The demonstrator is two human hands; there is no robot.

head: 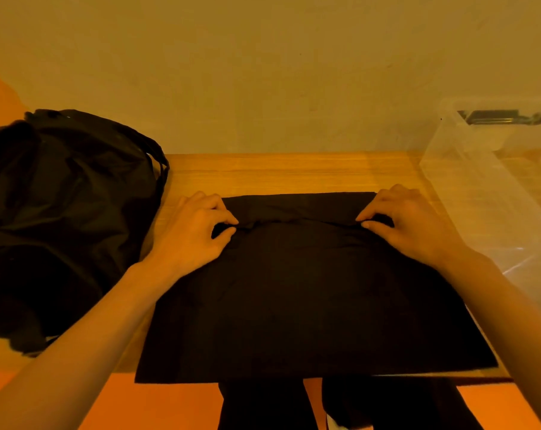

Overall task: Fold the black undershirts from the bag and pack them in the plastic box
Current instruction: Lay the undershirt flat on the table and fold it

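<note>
Undershirt (294,290): black, spread flat in the middle of the table (294,172). The near hem hangs just over the table's near edge, above the person's legs (263,405).
Location: between the bag on the left and the plastic box on the right, not yet in the box.
Left hand (197,231): thumb and forefinger pinch the cloth at its left edge, past mid-length. Other fingers are curled.
Right hand (408,221): the same pinch at the right edge, level with the left.
Ridge: a low raised crease runs across the cloth between the two pinches. Beyond it a band of cloth lies flat to the far edge.
Step in hand (judged): setting a crosswise fold. Which way the fold goes I cannot tell.
How to do it well: keep both pinches level so the crease stays square to the side edges. Hold light tension across the ridge to take out the slack near its left end. Carry both corners together, then smooth from the centre outward.
Risk: thin soft cloth, so uneven pull will skew the fold.
Bag (67,212): black and slumped, at the table's left end just beside the left hand.
Plastic box (495,181): clear, at the right end. No folded cloth is visible inside.
Wall (263,72): plain, behind the table.
</note>
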